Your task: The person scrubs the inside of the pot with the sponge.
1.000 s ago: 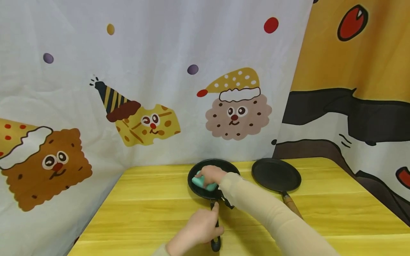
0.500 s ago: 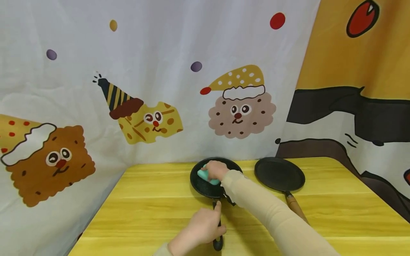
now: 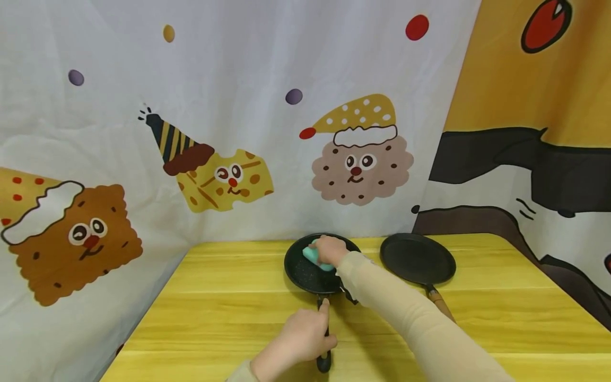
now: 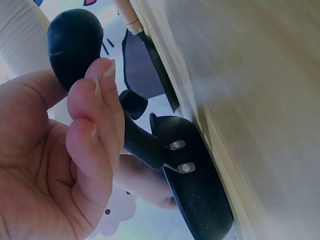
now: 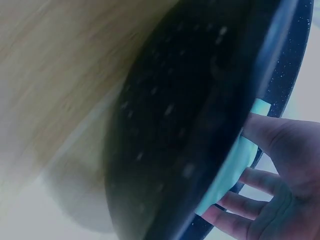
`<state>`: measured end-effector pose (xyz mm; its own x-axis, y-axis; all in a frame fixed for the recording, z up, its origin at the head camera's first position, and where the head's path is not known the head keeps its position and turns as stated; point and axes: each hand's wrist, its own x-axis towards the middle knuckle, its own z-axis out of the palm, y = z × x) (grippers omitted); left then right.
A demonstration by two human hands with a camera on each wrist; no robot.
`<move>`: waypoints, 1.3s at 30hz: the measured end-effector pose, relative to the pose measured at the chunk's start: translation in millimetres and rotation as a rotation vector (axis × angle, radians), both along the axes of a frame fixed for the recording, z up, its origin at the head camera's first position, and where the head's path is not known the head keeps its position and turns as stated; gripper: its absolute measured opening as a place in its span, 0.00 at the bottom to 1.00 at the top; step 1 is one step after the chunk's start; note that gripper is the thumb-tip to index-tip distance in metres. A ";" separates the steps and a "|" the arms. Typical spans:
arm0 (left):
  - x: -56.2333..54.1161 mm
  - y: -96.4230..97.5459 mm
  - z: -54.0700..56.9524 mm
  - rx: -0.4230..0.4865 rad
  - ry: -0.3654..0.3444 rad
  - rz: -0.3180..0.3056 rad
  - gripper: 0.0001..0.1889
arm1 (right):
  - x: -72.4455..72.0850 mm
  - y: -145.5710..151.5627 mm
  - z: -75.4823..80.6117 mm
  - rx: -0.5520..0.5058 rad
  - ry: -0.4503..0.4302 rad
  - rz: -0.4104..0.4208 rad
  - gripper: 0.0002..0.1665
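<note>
A black speckled frying pan [image 3: 298, 271] sits near the back of the table. My left hand [image 3: 302, 334] holds its black handle [image 3: 323, 363], the index finger stretched along the top toward the pan. In the left wrist view the other fingers [image 4: 92, 130] curl beside the handle's rounded end [image 4: 75, 45]. Inside the pan my right hand [image 3: 332, 249] grips a teal sponge [image 3: 311, 255] against the cooking surface. Thumb and fingers spread over the sponge [image 5: 235, 167] in the right wrist view, where the pan's outer wall [image 5: 175, 125] hides part of it.
To the right lies a flat black griddle pan [image 3: 417, 258], its wooden handle [image 3: 442, 306] pointing toward me. Both pans rest on a yellow wood-grain table [image 3: 215, 307]. Behind the table hangs a cartoon-printed curtain [image 3: 248, 63].
My right hand has slid the sponge across the pan, away from me and slightly right. The left hand keeps its hold on the handle. The whole head view has shifted a little.
</note>
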<state>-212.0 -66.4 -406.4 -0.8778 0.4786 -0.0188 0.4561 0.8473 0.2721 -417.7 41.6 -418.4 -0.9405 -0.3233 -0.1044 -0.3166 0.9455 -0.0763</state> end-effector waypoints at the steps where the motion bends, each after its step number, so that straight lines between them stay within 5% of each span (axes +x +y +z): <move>1: 0.1 -0.2 0.1 -0.001 -0.002 0.002 0.37 | 0.0 1.2 0.0 0.009 0.002 0.000 0.37; 21: 0.6 -0.7 0.5 0.033 -0.032 -0.009 0.37 | 0.5 21.5 2.2 0.111 0.005 0.038 0.35; 29: 2.1 1.7 2.7 0.047 -0.070 0.001 0.36 | 2.8 27.9 4.3 0.079 -0.051 0.025 0.36; 39: 5.9 13.8 6.0 0.060 -0.099 0.037 0.37 | 12.1 29.1 5.9 0.012 -0.015 0.047 0.37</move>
